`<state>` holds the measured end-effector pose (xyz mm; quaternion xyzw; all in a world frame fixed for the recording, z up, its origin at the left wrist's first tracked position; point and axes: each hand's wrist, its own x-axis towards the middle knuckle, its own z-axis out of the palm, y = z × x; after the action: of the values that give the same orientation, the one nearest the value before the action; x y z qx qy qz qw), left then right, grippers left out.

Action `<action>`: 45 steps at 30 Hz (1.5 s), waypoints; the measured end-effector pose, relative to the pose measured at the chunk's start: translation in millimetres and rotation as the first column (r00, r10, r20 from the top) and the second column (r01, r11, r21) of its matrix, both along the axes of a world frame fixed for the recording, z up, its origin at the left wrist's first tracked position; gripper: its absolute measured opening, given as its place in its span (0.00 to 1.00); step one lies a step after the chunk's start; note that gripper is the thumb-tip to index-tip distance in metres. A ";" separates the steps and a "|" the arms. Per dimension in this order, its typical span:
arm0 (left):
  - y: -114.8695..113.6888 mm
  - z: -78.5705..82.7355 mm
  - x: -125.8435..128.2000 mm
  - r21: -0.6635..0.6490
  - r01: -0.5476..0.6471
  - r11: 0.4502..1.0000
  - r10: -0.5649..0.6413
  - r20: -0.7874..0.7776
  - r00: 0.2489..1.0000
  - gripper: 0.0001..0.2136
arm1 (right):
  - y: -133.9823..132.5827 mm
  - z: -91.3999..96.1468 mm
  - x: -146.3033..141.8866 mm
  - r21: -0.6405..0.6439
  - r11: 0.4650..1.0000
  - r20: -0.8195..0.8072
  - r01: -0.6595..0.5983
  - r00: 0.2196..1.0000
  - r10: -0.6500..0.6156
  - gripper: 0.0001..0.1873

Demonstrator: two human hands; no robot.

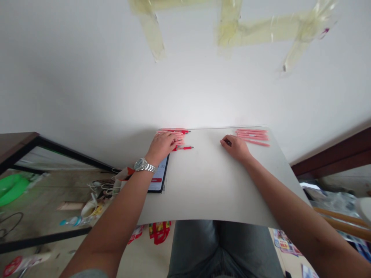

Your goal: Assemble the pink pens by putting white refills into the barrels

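Observation:
On the left of the table, my left hand [162, 147] lies over a pile of pink pens [180, 138], its fingers bent and closed at a pen. Part of the pile is hidden under the palm. Red-gripped pens stick out beside it, one red pen [188, 148] just in front of the fingertips. My right hand [235, 147] rests on the table with curled fingers, and nothing shows in it. Close beyond its knuckles is a row of several pink pens [252, 135] lying side by side. A phone [158, 181] with a lit screen lies partly under my left wrist.
The white table [208, 185] stands against a white wall with yellowed tape [266, 31]. A black-framed table [37, 144] is at the left, with a green basin [13, 188] and a plastic bottle [71, 221] below. Wooden bars [342, 220] and plastic bags are at the right.

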<state>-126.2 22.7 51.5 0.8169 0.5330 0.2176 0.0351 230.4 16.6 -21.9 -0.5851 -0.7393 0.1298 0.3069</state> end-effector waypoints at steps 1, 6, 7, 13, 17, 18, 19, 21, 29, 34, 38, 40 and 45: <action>1.2 1.1 0.3 -0.005 0.026 1.000 -0.026 -0.019 0.999 0.02 | 0.2 -0.2 0.0 -0.002 1.000 -0.002 0.001 1.000 -0.001 0.12; 5.5 6.2 0.5 0.018 0.093 0.995 -0.089 -0.165 0.982 0.03 | 0.9 -0.8 0.2 -0.004 1.000 -0.005 0.000 1.000 0.000 0.11; 5.9 7.6 1.0 0.030 0.100 0.995 -0.092 -0.192 0.977 0.03 | 0.8 -0.8 0.3 -0.004 1.000 -0.004 -0.002 1.000 0.002 0.11; 4.1 17.6 19.2 0.129 0.154 0.980 -0.124 -0.211 0.970 0.03 | -0.4 0.9 -0.1 -0.004 1.000 -0.001 0.006 1.000 -0.006 0.12; -4.6 18.6 45.9 0.166 0.233 0.958 -0.207 -0.161 0.965 0.06 | -1.3 2.9 0.3 -0.015 1.000 0.001 0.008 1.000 -0.008 0.12; -6.9 18.2 53.5 0.178 0.244 0.953 -0.218 -0.151 0.964 0.06 | -1.5 3.3 0.5 -0.014 1.000 0.002 0.008 1.000 -0.008 0.12; -9.0 17.8 61.2 0.186 0.250 0.950 -0.227 -0.139 0.964 0.06 | -1.7 3.6 0.8 -0.012 1.000 0.002 0.005 1.000 -0.005 0.13; -11.5 17.1 76.8 0.185 0.269 0.945 -0.252 -0.110 0.961 0.06 | -2.0 4.1 1.3 -0.011 1.000 0.001 0.010 1.000 -0.010 0.13; -2.6 7.5 135.3 0.099 0.258 0.961 -0.276 0.308 0.910 0.06 | -3.2 5.4 2.9 -0.001 1.000 0.000 0.008 1.000 -0.008 0.14; 11.5 -5.1 167.2 0.070 0.245 0.967 -0.247 0.498 0.831 0.05 | -3.1 7.6 3.7 -0.010 1.000 -0.001 0.007 1.000 -0.007 0.14; 26.2 -11.7 190.4 0.034 0.285 0.958 -0.253 0.572 0.780 0.05 | -1.8 8.1 4.8 -0.001 1.000 0.015 0.027 1.000 -0.027 0.14; 31.9 -13.4 200.5 0.029 0.318 0.948 -0.273 0.586 0.763 0.06 | -1.0 8.1 5.3 0.009 0.999 0.027 0.045 0.999 -0.046 0.14; 40.5 -16.1 219.5 0.010 0.374 0.927 -0.300 0.616 0.728 0.05 | 1.4 8.7 5.1 0.010 1.000 0.008 0.000 1.000 0.000 0.14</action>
<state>93.2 63.2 35.4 0.7828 0.3473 0.4272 0.2900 235.5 18.0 -13.2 -0.5840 -0.7413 0.1237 0.3068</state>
